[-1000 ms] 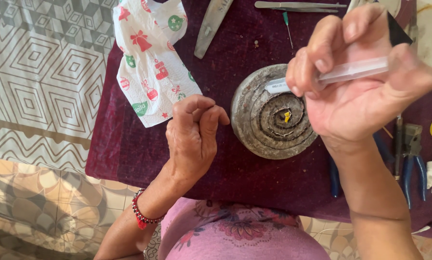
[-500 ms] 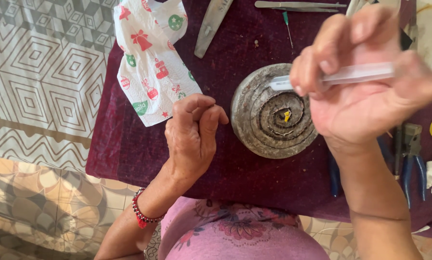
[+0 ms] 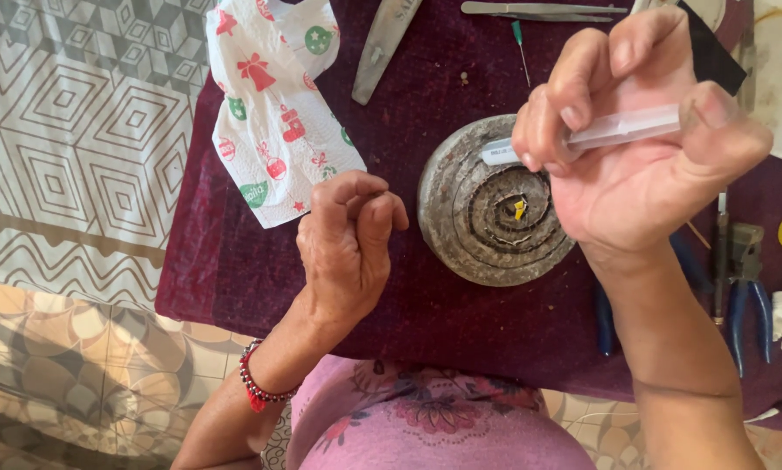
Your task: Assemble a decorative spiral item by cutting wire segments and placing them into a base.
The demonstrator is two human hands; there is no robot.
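My right hand [image 3: 643,165] is raised over the table and holds a thin clear plastic tube [image 3: 622,129] with a white tip pointing left, pinched between thumb and fingers. Below it lies a round grey coiled pad [image 3: 469,226] with a tiny yellow piece [image 3: 519,209] at its middle. My left hand [image 3: 347,244] rests left of the pad with its fingers curled in; whether it pinches something small I cannot tell. A red bead bracelet [image 3: 253,390] circles the left wrist.
A dark purple cloth [image 3: 408,322] covers the table. A printed paper towel [image 3: 273,113] lies at the back left. Metal tools [image 3: 382,43] and tweezers [image 3: 539,10] lie at the back, blue-handled pliers [image 3: 744,296] at the right, patterned floor to the left.
My right hand has shifted slightly right and up with the tube. The left hand has stayed put.
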